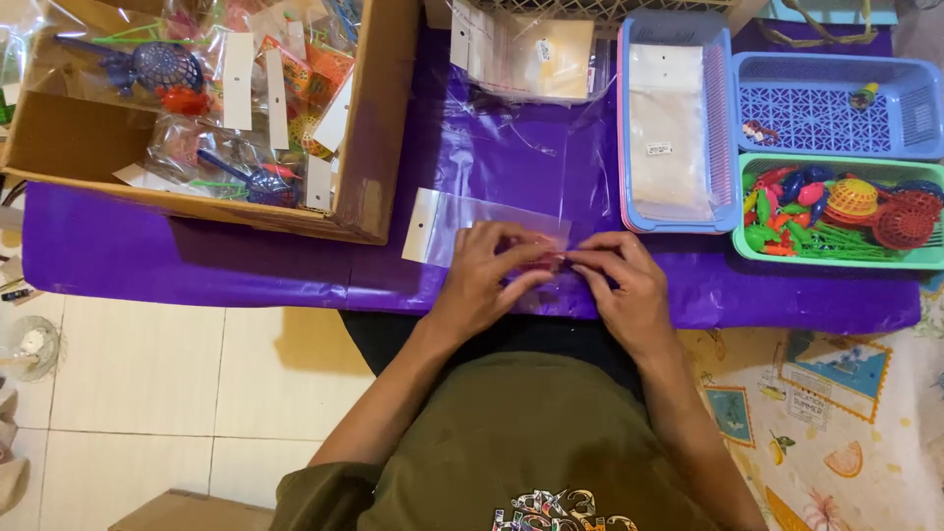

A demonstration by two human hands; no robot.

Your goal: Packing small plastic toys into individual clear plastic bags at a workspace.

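While the purple table (197, 261) lay cluttered, the left hand (487, 270) and right hand (619, 280) both pinched a clear plastic bag (462, 221) holding something red.

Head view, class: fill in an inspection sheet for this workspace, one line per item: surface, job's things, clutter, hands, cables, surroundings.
Surface: purple sheet spread over a low table.
Job's things: clear bag with a white header, lying flat under both hands; small red items inside, too hidden to identify.
Clutter: cardboard box of bagged toys at left; blue tray holding empty bags; blue basket, nearly bare; green basket of loose coloured plastic toys; more bags at the top.
Hands: left hand and right hand press on the bag, fingertips meeting at its right end.
Cables: nothing seen.
Surroundings: tiled floor at left, patterned mat at right.
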